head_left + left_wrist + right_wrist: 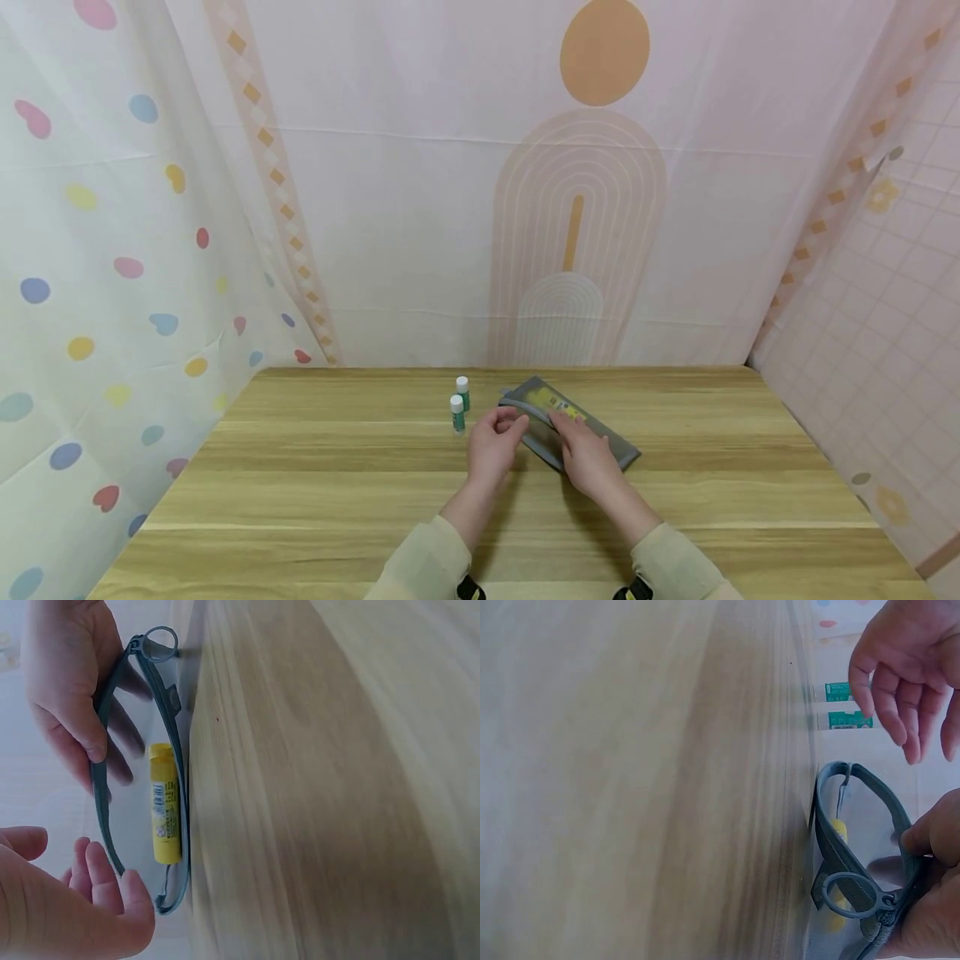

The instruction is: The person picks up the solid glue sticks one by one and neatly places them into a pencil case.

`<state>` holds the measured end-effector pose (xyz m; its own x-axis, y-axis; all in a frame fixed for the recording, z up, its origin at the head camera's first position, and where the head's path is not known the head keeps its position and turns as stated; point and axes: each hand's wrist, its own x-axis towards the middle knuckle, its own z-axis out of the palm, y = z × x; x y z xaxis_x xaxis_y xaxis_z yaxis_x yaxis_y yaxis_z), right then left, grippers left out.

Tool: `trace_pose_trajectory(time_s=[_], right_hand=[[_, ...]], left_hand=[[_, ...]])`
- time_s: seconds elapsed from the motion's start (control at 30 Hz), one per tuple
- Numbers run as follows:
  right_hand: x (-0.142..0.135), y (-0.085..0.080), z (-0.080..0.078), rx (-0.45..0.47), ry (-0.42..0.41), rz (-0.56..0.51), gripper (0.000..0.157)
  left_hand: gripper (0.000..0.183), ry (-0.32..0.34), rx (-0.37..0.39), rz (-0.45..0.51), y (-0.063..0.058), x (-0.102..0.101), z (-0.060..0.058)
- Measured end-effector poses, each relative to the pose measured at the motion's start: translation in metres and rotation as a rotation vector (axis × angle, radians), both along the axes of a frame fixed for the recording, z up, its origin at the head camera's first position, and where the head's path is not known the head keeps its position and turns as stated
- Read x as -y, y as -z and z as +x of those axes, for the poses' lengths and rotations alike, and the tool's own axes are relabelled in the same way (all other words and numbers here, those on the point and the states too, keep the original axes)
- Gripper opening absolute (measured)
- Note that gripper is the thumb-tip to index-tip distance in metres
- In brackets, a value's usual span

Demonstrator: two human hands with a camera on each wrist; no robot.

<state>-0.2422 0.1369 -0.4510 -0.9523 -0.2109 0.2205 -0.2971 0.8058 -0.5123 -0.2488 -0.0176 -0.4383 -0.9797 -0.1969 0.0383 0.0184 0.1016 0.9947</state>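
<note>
A grey mesh zipper pouch [622, 450] lies slanted on the table, its zipped side spread apart. Inside it shows a yellow glue stick [166, 806]. My right hand [588, 454] grips the pouch's upper rim, the thumb [84, 739] on one side and the other fingers behind the mesh. My left hand [492, 446] is at the pouch's left end with fingers loosely bent and nothing held; in the right wrist view this left hand [911, 682] hangs apart from the rim. The ring zipper pull [853, 895] sits at the end near my right hand.
Two small green tubes with white caps stand upright left of the pouch, the nearer tube [457, 415] just in front of the farther tube [463, 393]. The wood-grain table [315, 483] ends at a patterned curtain [397, 250] behind, with more curtains at both sides.
</note>
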Motion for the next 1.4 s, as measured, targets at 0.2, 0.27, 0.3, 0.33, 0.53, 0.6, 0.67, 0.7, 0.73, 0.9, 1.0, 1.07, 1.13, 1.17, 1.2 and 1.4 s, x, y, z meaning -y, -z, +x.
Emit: trace_pose_trajectory(time_s=[0.2, 0.27, 0.3, 0.33, 0.53, 0.6, 0.67, 0.7, 0.73, 0.9, 1.0, 1.07, 1.13, 1.17, 1.2, 1.4], right_hand=[[0.0, 0.0, -0.001, -0.004, 0.003, -0.006, 0.041], [0.0, 0.001, -0.001, 0.001, 0.004, -0.012, 0.041], [0.0, 0.001, -0.001, 0.0, 0.002, -0.011, 0.041], [0.0, 0.001, -0.002, 0.001, 0.002, -0.014, 0.041], [-0.001, 0.002, -0.001, 0.011, -0.003, -0.025, 0.042], [-0.001, 0.001, 0.0, 0.008, -0.005, -0.021, 0.042], [-0.001, 0.001, 0.0, 0.001, -0.006, -0.016, 0.042], [-0.001, 0.002, -0.001, -0.004, -0.006, -0.015, 0.042], [-0.001, 0.002, -0.001, -0.008, -0.005, -0.014, 0.042], [-0.002, 0.003, -0.001, -0.021, -0.001, -0.012, 0.041], [-0.002, 0.003, -0.001, -0.021, 0.0, -0.01, 0.041], [-0.002, 0.003, -0.001, -0.022, -0.002, -0.01, 0.041], [-0.001, 0.003, -0.002, -0.022, -0.002, -0.012, 0.042], [-0.001, 0.003, -0.002, -0.021, -0.001, -0.014, 0.042], [-0.001, 0.003, -0.002, -0.023, -0.002, -0.016, 0.042], [-0.001, 0.002, -0.003, 0.002, 0.001, -0.026, 0.042]], left_hand=[[0.027, -0.008, -0.12, -0.138, -0.003, 0.0, 0.003], [0.027, -0.001, -0.161, -0.18, -0.004, 0.0, 0.005], [0.027, 0.003, -0.179, -0.206, -0.004, 0.0, 0.005], [0.028, 0.007, -0.196, -0.228, -0.004, 0.0, 0.006], [0.03, 0.001, -0.302, -0.397, -0.004, 0.002, 0.008], [0.03, -0.02, -0.357, -0.482, -0.002, 0.003, 0.007], [0.031, -0.05, -0.405, -0.571, -0.001, 0.005, 0.007], [0.031, -0.067, -0.428, -0.615, -0.001, 0.005, 0.007], [0.032, -0.084, -0.445, -0.653, -0.001, 0.006, 0.007], [0.035, -0.131, -0.484, -0.775, -0.001, 0.01, 0.006], [0.036, -0.142, -0.49, -0.813, -0.001, 0.013, 0.005], [0.037, -0.151, -0.506, -0.826, -0.002, 0.015, 0.005], [0.037, -0.164, -0.534, -0.831, -0.002, 0.018, 0.004], [0.037, -0.171, -0.551, -0.834, -0.003, 0.019, 0.004], [0.037, -0.181, -0.572, -0.839, -0.003, 0.021, 0.003], [0.039, -0.253, -0.686, -0.882, -0.003, 0.033, -0.001]])
